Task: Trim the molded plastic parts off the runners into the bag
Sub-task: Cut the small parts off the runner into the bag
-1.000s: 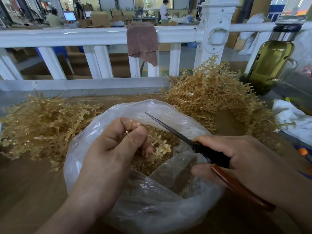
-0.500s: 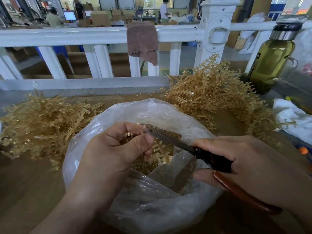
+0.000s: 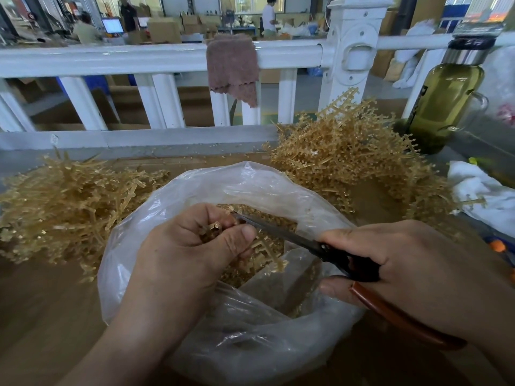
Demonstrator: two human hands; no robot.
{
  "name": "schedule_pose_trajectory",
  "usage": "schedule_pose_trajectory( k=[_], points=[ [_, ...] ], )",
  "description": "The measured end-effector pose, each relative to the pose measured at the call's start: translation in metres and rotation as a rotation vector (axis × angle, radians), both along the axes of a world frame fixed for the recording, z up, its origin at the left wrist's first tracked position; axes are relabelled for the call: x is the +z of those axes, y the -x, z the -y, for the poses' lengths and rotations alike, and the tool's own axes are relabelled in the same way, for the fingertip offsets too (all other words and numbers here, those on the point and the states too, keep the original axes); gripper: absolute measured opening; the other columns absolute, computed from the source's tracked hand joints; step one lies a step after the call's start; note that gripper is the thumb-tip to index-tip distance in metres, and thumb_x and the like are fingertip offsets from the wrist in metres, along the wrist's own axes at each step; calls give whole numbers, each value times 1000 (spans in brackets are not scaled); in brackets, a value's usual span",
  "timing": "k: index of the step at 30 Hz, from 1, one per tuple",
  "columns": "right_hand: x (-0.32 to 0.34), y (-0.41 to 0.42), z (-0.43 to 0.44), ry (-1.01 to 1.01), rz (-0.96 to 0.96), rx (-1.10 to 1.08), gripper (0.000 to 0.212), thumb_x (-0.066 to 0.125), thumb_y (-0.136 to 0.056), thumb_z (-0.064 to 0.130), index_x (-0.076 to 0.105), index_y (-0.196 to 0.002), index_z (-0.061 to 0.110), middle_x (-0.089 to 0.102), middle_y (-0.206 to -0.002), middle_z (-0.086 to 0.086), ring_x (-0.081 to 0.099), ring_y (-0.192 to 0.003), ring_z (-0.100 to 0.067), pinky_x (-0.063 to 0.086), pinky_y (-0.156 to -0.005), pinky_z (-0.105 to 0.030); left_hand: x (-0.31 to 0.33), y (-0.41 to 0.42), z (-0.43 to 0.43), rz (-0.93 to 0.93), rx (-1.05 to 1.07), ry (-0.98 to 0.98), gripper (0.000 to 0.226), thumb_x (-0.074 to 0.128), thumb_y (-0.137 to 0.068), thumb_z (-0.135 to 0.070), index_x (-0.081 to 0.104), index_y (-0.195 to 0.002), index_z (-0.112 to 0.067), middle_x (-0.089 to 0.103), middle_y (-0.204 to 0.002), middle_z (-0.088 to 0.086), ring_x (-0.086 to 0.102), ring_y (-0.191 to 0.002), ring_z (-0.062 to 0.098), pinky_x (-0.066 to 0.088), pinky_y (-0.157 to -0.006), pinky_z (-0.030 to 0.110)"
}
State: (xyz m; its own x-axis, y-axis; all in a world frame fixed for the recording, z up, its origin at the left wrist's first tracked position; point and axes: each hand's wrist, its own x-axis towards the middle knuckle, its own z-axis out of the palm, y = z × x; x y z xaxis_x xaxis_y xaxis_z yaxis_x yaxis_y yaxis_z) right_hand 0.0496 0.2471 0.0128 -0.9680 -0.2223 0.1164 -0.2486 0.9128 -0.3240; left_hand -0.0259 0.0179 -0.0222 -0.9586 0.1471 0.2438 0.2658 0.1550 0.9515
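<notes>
- As we look down, we count two runner piles (image 3: 69,207) (image 3: 348,162), one bag (image 3: 278,176), one scissors (image 3: 281,235).
- The bag holds small parts (image 3: 242,277).
- Our left hand (image 3: 189,252) pinches one runner (image 3: 267,252); our right hand (image 3: 418,263) grips the scissors.

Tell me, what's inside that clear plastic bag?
A heap of small tan trimmed pieces lies in the bag. Over it, the left hand grips a runner; the right hand holds scissors to it. The heap's depth is hidden by the hand and crumpled plastic.
</notes>
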Motion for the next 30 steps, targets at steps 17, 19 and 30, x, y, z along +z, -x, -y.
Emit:
schedule_pose_trajectory(
  k=[17,19,30],
  points=[
    [2,-1,1,-4,-15,-10,35,45,-78,72,61,-93,45,59,-70,20,59,-73,3,46,-68,-18,1,-1,0,8,8,26,28,72,-62,-57,73,-76,-33,74,-66,-6,68,-59,2,50,-62,21],
    [2,-1,1,-3,-12,-9,29,46,-77,71,56,-88,47,57,-68,19,58,-72,2,45,-65,-19,2,-2,0,10,13,46,26,71,-63,-57,73,-76,-35,74,-66,-7,68,-60,2,47,-64,28],
    [-9,4,-2,81,-22,10,31,50,-79,69,59,-85,40,59,-71,18,58,-68,0,45,-62,-21,5,-5,-1,32,32,68,8,75,-78,-40,72,-73,-34,72,-64,-10,63,-54,-5,42,-53,5]
  ],
)
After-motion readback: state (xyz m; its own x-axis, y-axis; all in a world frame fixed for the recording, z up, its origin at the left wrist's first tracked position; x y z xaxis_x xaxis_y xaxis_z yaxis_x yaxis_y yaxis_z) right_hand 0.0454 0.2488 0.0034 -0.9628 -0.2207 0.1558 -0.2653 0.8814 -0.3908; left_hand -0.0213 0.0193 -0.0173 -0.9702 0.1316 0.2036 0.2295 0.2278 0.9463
